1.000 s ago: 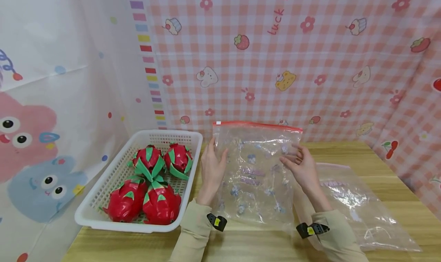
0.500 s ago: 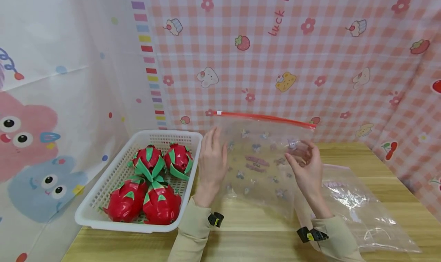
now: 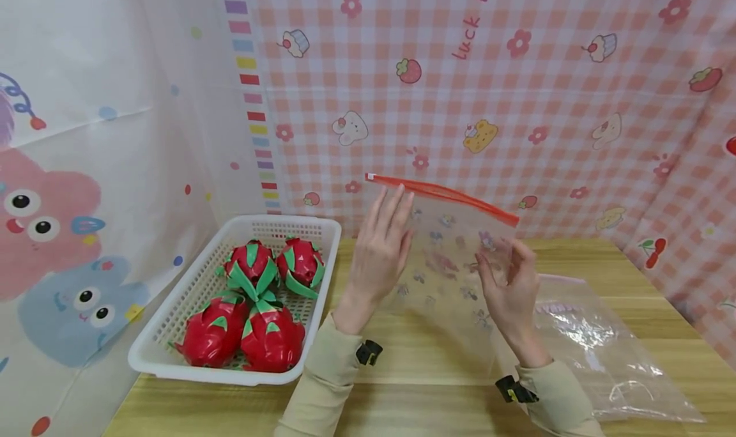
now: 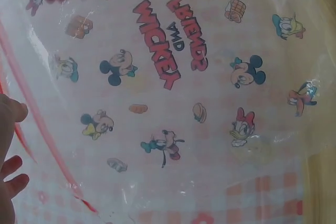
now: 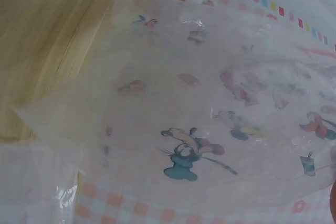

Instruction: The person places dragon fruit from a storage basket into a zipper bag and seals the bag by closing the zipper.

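Observation:
A clear zip bag (image 3: 443,258) with a red zip strip (image 3: 454,194) and printed cartoon figures hangs tilted in front of me. My right hand (image 3: 512,290) pinches its right side below the strip. The strip shows as two red edges, slightly parted midway; a white slider (image 3: 370,177) sits at its left end. My left hand (image 3: 376,252) has straight fingers, their tips right at the strip near the slider. In the left wrist view, the left hand's fingers (image 4: 13,182) show at the edge, beside the red strip. The right wrist view is mostly filled by the bag (image 5: 173,103).
On the left stands a white plastic basket (image 3: 144,341) holding several red dragon fruits (image 3: 273,341) with green scales. A second clear bag (image 3: 609,354) lies flat on the wooden table (image 3: 425,411) at right. A pink checked cloth (image 3: 489,92) hangs behind.
My left hand has moved up and right from the bag's left side to its red strip, its fingers straightening. The bag has tilted, its left end rising, and the strip's edges have parted slightly.

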`<state>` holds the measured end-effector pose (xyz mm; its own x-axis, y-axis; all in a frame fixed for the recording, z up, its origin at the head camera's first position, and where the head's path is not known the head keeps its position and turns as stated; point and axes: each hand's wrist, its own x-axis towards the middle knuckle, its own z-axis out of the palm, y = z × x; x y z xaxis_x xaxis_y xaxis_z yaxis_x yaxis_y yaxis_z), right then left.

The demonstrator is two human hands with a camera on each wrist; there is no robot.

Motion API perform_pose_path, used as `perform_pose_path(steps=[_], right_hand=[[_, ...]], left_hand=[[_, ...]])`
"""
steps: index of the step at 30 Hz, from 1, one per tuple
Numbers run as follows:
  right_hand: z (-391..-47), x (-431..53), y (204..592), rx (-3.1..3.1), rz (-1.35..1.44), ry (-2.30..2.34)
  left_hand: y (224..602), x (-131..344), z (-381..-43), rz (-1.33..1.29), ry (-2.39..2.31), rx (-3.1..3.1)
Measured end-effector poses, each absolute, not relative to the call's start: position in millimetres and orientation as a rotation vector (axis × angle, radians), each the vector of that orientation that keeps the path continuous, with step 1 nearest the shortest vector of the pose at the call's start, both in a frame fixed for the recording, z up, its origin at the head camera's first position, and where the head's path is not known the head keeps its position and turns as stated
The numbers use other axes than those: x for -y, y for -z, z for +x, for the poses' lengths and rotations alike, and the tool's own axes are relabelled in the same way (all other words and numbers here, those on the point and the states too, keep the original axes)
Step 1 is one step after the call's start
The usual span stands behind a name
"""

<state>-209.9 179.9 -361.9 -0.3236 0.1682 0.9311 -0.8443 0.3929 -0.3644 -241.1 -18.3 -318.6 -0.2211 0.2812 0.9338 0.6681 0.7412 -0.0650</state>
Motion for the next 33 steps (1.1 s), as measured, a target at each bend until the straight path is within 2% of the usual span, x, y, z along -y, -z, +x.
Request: perform_pose_path(steps=[9, 17, 21, 27, 33], right_hand=[[-213.5, -181.9, 362.9, 1.491, 0.827, -0.88], [-206.3, -186.9, 355.5, 1.56, 1.023, -1.01], [-199.6, -190.0, 330.5, 1.798, 1.063, -1.143], [-205.7, -194.5, 269.1, 2.352, 0.899, -1.42], [-218.2, -181.4, 237.0, 2.779, 0.803, -1.386]], left_hand=[[307.1, 26.0, -240.2, -0.719, 0.385, 1.745], [313.9, 29.3, -242.6, -0.75, 0.377, 1.697], [320.7, 31.6, -244.9, -0.774, 0.399, 1.687], [331.7, 34.1, -248.7, -0.786, 0.459, 1.676], [339.7, 34.0, -249.8, -0.824, 0.458, 1.679]])
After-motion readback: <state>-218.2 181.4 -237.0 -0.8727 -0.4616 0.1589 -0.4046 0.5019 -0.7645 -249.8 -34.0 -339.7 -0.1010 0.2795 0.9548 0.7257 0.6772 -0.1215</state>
